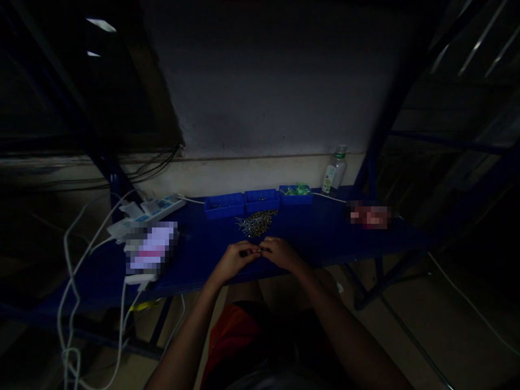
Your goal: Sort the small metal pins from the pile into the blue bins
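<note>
My left hand (pixel 235 259) and my right hand (pixel 280 253) meet at the front edge of a dark blue table (pixel 325 233), fingertips pinched together on a tiny part too small and dim to name. Just beyond the hands lies a heap of small metal parts (pixel 255 222). Behind the heap stand three blue trays in a row: a left tray (pixel 223 206), a middle tray (pixel 262 200), and a right tray (pixel 296 194) with green pieces in it.
A plastic bottle (pixel 334 174) stands at the back right. White power strips (pixel 150 210) and loose white cables (pixel 73 292) lie at the left. Blurred patches sit on the table left and right. Dark shelf frames (pixel 406 97) flank both sides.
</note>
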Tool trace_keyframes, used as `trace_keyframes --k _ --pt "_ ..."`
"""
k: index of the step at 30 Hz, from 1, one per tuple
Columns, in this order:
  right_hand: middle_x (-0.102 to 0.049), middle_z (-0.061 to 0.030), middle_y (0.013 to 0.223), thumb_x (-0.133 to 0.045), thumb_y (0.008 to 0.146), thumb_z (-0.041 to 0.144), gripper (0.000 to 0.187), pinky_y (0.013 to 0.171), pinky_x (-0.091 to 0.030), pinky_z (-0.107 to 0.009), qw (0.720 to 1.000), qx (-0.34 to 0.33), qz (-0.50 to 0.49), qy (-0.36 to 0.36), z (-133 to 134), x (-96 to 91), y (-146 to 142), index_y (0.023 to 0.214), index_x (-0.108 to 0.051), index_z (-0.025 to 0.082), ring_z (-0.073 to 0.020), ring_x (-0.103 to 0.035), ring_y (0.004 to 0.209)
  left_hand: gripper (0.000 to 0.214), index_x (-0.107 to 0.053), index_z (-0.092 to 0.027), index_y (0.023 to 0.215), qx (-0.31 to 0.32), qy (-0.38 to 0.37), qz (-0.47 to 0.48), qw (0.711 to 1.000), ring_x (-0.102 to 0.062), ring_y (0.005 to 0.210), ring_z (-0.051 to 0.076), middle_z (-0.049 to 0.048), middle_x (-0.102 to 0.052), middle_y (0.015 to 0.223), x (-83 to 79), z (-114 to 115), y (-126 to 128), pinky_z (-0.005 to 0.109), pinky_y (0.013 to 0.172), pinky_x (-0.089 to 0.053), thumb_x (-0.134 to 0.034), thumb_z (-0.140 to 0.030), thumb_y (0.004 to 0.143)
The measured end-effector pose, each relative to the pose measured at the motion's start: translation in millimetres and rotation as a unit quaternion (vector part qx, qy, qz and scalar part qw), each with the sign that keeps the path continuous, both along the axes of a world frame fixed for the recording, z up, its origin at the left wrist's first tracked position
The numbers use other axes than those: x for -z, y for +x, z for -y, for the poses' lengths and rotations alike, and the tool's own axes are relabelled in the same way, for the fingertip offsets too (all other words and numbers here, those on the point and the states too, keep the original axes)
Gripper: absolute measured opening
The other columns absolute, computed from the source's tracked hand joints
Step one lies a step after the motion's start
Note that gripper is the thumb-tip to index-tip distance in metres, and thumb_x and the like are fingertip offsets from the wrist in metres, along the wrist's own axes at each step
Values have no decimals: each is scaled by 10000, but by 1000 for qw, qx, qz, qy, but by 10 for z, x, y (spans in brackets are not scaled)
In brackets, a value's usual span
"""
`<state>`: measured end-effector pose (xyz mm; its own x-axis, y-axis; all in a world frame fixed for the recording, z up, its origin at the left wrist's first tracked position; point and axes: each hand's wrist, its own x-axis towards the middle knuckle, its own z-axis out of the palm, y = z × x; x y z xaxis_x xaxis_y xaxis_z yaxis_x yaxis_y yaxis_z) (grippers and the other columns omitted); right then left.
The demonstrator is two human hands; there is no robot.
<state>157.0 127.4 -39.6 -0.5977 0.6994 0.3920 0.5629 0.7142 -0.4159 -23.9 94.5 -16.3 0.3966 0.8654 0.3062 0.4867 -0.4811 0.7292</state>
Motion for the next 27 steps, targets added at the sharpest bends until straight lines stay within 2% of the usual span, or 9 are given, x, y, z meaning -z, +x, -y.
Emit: trace_keyframes --k 5,11,17,20,23,27 --pt "-548 4 730 -563 806 200 83 631 -324 -201 999 0 -28 -15 -7 10 -6 742 -612 180 -99 -509 698 246 -671 -153 860 -25 -1 5 1000 -562 709 137 40 -631 804 -11 7 -8 238 659 -436 -571 -361 775" --pt "-597 -11 765 -538 825 250 126 649 -370 -202 988 9 -145 -57 -17 -11 14 816 -640 177 -100 -530 690 238 -657 -172 890 -111 47 -29 992 -568 826 170 53 -632 880 49 -78 -57 277 758 -430 -520 -349 808" --pt "-600 -2 720 -534 799 229 122 606 -373 -197 981 2 -178 -73 -18 -33 30 774 -637 167 -93 -514 634 169 -671 -218 827 -66 63 -126 988 -541 877 190 38 -629 878 100 -146 -32 302 802 -406 -568 -339 770" --pt "-604 -2 724 -528 791 234 123 614 -383 -198 977 2 -194 -83 -13 -35 34 771 -630 167 -99 -529 652 179 -664 -214 827 -64 54 -107 991 -548 866 186 34 -634 870 84 -135 -27 299 798 -409 -554 -348 778" --pt "-614 -7 741 -509 796 233 131 623 -396 -200 972 7 -214 -101 -7 -30 32 800 -619 163 -106 -550 674 225 -651 -190 828 -87 41 -45 994 -566 828 177 40 -632 847 56 -109 -40 287 770 -423 -523 -373 798" --pt "-609 1 707 -519 788 227 114 585 -379 -194 981 2 -168 -101 7 -27 15 795 -616 168 -100 -537 625 237 -640 -169 833 -99 43 14 994 -566 795 164 42 -615 831 13 -59 -43 271 743 -428 -529 -375 796"
